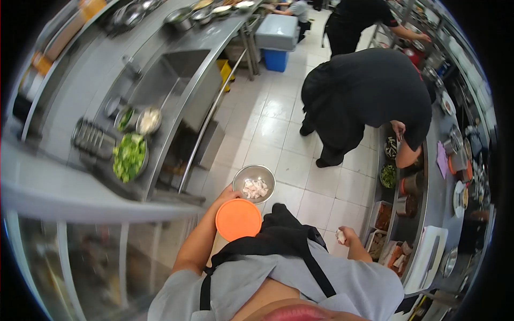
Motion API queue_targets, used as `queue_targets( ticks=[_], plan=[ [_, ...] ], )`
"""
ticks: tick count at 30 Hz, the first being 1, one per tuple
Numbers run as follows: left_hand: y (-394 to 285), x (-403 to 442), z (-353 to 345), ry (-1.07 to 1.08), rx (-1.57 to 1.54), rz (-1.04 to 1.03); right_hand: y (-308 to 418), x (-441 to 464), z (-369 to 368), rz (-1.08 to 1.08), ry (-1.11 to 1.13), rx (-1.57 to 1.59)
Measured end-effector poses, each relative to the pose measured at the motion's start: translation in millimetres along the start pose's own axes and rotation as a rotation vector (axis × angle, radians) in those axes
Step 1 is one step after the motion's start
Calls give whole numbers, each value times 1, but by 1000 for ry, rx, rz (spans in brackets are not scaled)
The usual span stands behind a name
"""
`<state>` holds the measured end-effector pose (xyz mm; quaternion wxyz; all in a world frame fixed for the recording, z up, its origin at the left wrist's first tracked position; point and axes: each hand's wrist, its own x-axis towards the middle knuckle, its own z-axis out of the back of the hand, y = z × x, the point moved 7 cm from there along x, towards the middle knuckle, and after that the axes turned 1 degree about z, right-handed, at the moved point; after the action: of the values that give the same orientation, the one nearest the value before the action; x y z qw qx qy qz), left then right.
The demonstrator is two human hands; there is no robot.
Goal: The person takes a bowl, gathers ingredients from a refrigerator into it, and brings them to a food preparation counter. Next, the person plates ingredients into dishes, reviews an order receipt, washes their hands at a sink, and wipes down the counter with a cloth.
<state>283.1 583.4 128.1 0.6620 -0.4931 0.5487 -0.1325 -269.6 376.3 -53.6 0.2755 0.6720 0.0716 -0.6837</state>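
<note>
My left hand (229,194) grips the rim of a round steel bowl (271,183) that holds pale, whitish pieces (255,188). An orange round lid (239,220) sits just below the bowl, close against my left forearm; what supports it is mostly hidden. Out to the right, my right hand (349,236) is closed round a small whitish piece (340,236), near the open food containers at the lower right.
A steel counter (88,91) with a sink (179,67) and a bowl of chopped greens (128,158) runs along the left. A co-worker in black (369,96) bends over the right-hand counter. Behind stands a grey tub (277,31) on a blue bin (276,60).
</note>
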Motion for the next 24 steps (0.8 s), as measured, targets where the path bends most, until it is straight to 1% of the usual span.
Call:
queue_targets(
  ticks=[2,4,5,7,9,11,12,14,19,21,24],
  plan=[
    [-25,45,14,21,96,-10,56,15,-26,76,3,-70],
    [-56,78,16,47,74,-8,116,22,-62,178,162,-35],
    [-74,93,20,48,35,-12,142,20,-78,183,155,-17],
    [-110,126,25,67,62,-34,198,4,-123,218,143,-110],
    [-143,165,34,85,81,-53,239,0,-156,234,160,-114],
    [-174,210,43,144,288,-96,269,-4,-185,233,199,-103],
    [-188,225,49,162,295,-88,270,0,-194,224,190,-87],
    [-230,262,54,208,133,6,289,4,-208,219,158,7],
    [-315,346,56,288,222,-7,294,6,-224,180,25,226],
    [-341,375,48,330,268,16,281,7,-231,133,-54,281],
    [-374,420,33,382,327,46,267,16,-252,54,-87,381]
  ],
)
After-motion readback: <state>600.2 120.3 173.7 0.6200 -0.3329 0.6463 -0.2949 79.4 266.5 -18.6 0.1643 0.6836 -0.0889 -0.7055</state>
